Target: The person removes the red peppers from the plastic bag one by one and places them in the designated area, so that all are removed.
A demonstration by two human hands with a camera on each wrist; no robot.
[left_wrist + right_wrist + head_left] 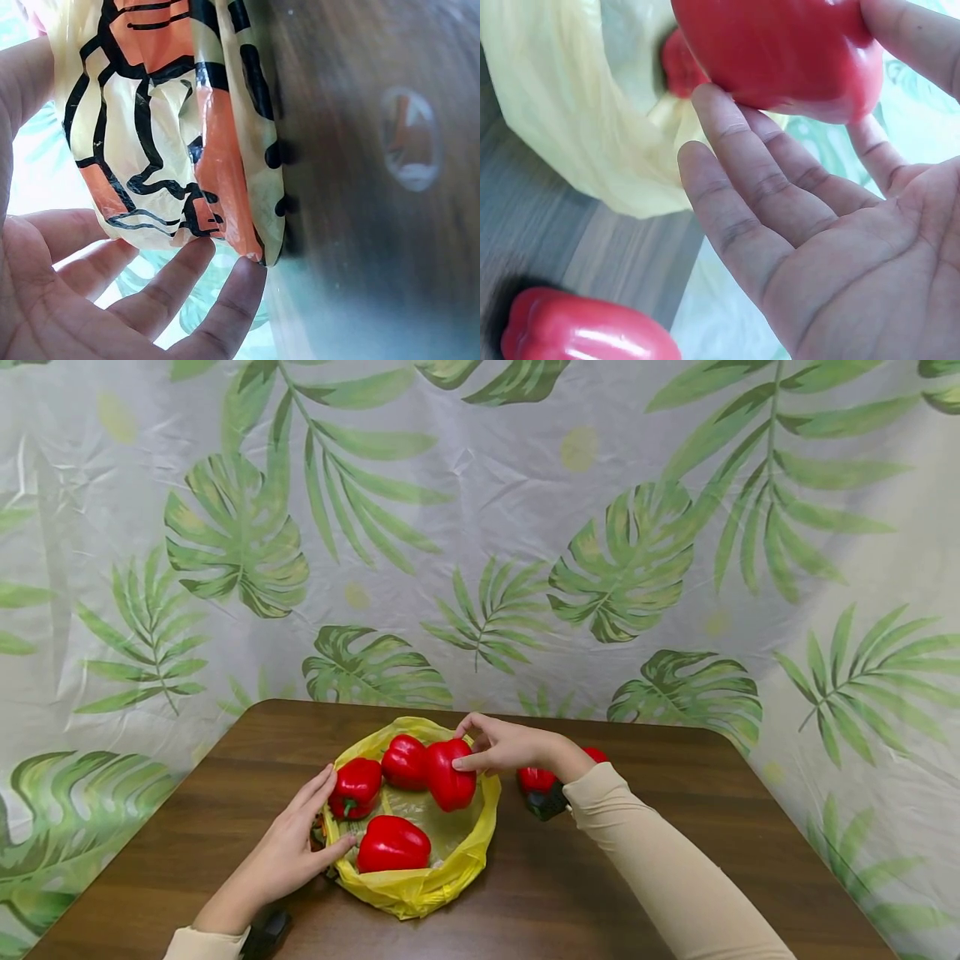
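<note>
Here, right fingers (739, 146) pinch a pepper (452, 787) between them; left fingers (225, 307), spread, touch the bag (442, 885).

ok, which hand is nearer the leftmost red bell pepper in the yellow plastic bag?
Left. The left hand touches the yellow bag beside the leftmost pepper; the right hand is farther right, holding another red bell pepper.

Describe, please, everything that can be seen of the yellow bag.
The yellow bag looks like thin, crinkled plastic; orange patches and black printed lines show on its outside. It stands on the brown table, its mouth wide and roundish, facing up, its rim creased. Three red peppers lie inside; the right hand holds a fourth pepper at the opening. The left hand touches the bag's left side.
</note>
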